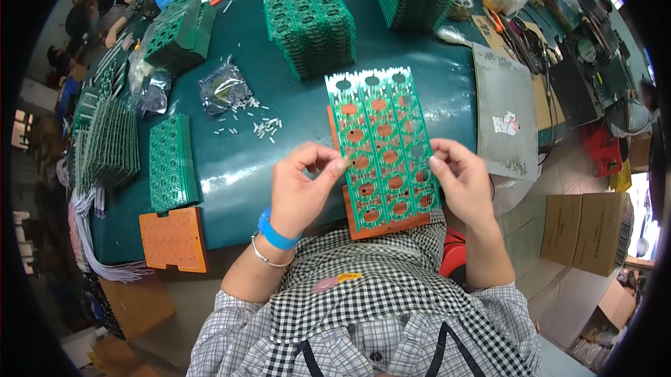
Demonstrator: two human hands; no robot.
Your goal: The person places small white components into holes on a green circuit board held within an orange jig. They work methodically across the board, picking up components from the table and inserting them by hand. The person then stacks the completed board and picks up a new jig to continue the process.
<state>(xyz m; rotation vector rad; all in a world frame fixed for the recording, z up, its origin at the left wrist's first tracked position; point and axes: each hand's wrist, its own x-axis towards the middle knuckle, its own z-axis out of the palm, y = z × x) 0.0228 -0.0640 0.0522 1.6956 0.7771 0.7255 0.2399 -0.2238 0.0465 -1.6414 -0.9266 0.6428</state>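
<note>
A green circuit board panel (377,167) with rows of rounded cutouts lies tilted over an orange plate (388,229) at the table's front edge. Orange shows through most of its cutouts, and white pieces line its far edge. My left hand (302,185) pinches the panel's left edge with thumb and bent fingers. On the opposite edge, my right hand (461,180) grips it between thumb and fingers. Small white tubes (267,129) lie scattered on the green table, beside a clear plastic bag (224,87).
Tall stacks of green panels (307,20) stand at the back. A smaller panel stack (171,167) and another orange plate (172,240) are at left, near white cables (85,230). A grey metal sheet (507,97) lies at right; cardboard boxes (587,233) stand beyond.
</note>
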